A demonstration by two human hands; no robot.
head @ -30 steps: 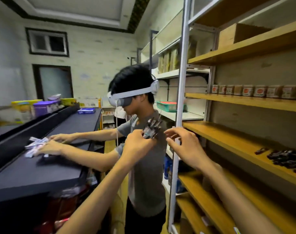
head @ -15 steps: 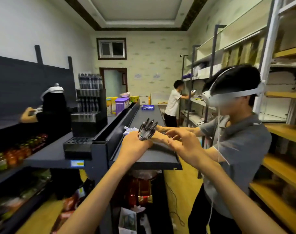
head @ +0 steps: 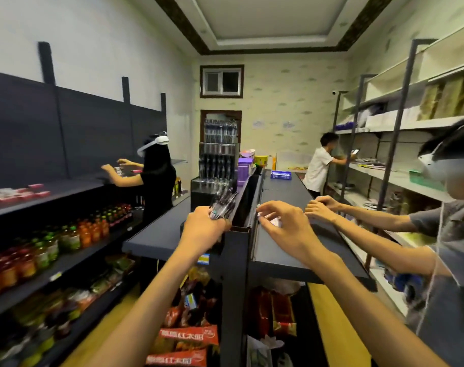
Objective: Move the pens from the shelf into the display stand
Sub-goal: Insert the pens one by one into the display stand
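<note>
The left hand (head: 203, 229) has its grip wrapped round a bundle of pens (head: 223, 203), tips fanned upward, just in front of the tiered display stand (head: 218, 165); the right hand (head: 284, 223), right of the bundle, seems loosely curled and holding nothing, fingers over the dark shelf top (head: 286, 192); a headset-wearing person (head: 448, 234) stands farther right.

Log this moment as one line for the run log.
left hand: holds pen bundle | right hand: empty, fingers curled | display stand: ahead, not reached

left hand (head: 203, 229) gripping pens (head: 223, 203), shop aisle
</note>
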